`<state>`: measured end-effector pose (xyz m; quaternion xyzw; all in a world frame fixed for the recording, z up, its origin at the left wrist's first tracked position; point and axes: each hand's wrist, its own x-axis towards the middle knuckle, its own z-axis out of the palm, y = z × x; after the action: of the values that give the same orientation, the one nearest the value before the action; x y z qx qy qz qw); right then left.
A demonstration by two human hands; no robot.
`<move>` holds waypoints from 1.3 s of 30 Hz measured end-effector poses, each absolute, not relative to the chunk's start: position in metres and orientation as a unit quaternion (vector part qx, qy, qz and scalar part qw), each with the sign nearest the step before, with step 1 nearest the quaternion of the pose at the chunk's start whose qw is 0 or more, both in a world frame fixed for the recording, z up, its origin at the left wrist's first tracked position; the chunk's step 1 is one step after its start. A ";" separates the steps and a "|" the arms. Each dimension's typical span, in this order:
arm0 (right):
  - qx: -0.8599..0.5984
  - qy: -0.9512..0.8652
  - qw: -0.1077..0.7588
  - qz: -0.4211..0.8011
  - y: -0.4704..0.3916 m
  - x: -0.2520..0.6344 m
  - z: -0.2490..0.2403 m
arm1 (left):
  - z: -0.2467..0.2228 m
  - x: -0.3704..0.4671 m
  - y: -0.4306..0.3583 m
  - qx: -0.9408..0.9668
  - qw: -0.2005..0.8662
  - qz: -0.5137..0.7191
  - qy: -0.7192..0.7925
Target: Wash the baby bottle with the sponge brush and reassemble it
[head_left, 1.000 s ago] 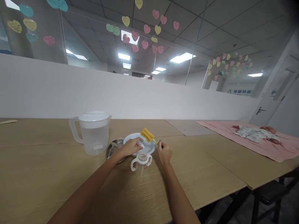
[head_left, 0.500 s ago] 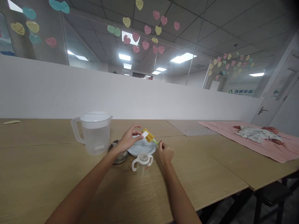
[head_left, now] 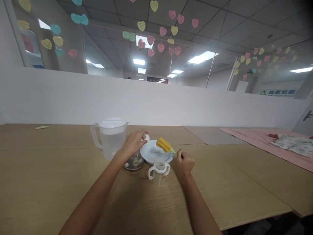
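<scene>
My left hand [head_left: 134,142] is closed on a small white round piece [head_left: 146,137], held above the left rim of a white bowl [head_left: 153,157]. In my right hand [head_left: 186,162] is the green handle of a brush with a yellow sponge head [head_left: 163,145]; the sponge is over the bowl's right part. In front of the bowl, a clear bottle [head_left: 158,178] with two white handles stands upright with its top open. A metal dish [head_left: 134,167] holding small clear and white parts lies left of the bottle, partly behind my left wrist.
A clear lidded pitcher [head_left: 113,140] stands behind my left forearm. Further right, a pink cloth [head_left: 256,140] carries a doll in patterned clothes [head_left: 293,145]. A thin pale-yellow piece [head_left: 41,127] lies at the far left. A white wall [head_left: 146,104] rises behind the table.
The view has turned left. The white piece has moved away from the sponge toward the bowl's left side with my left hand, and the sponge and white piece are now apart.
</scene>
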<state>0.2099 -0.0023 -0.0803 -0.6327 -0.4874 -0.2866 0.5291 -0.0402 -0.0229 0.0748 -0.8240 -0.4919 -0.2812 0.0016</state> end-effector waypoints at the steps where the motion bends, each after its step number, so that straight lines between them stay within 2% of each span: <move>1: -0.633 -0.485 0.530 -0.287 -0.003 0.210 -0.080 | 0.073 -0.044 -0.021 -0.829 0.016 -0.245 -0.502; 4: -0.625 -0.485 0.534 -0.296 -0.005 0.209 -0.079 | 0.061 -0.053 -0.011 -0.842 0.012 -0.125 -0.525; 7: -0.615 -0.485 0.538 -0.311 -0.006 0.209 -0.078 | 0.049 -0.060 -0.003 -0.846 -0.008 -0.070 -0.528; 24: -0.620 -0.489 0.537 -0.295 -0.006 0.206 -0.076 | 0.026 -0.058 0.011 -0.856 -0.057 -0.049 -0.512; 31: -0.641 -0.483 0.537 -0.260 -0.004 0.207 -0.075 | 0.043 -0.052 -0.005 -0.856 -0.055 -0.063 -0.511; 33: -0.648 -0.478 0.537 -0.251 -0.004 0.206 -0.074 | 0.054 -0.041 -0.022 -0.871 -0.077 -0.080 -0.478; 36: -0.651 -0.478 0.538 -0.243 -0.005 0.206 -0.072 | 0.064 -0.018 -0.051 -0.899 -0.167 -0.133 -0.383; 39: -0.654 -0.478 0.537 -0.236 -0.006 0.206 -0.070 | 0.058 0.006 -0.072 -0.905 -0.190 -0.113 -0.363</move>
<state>0.2057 -0.0057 -0.0704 -0.6538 -0.4785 -0.2358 0.5366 0.0063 -0.0717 0.0585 -0.9050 -0.3634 -0.1135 -0.1898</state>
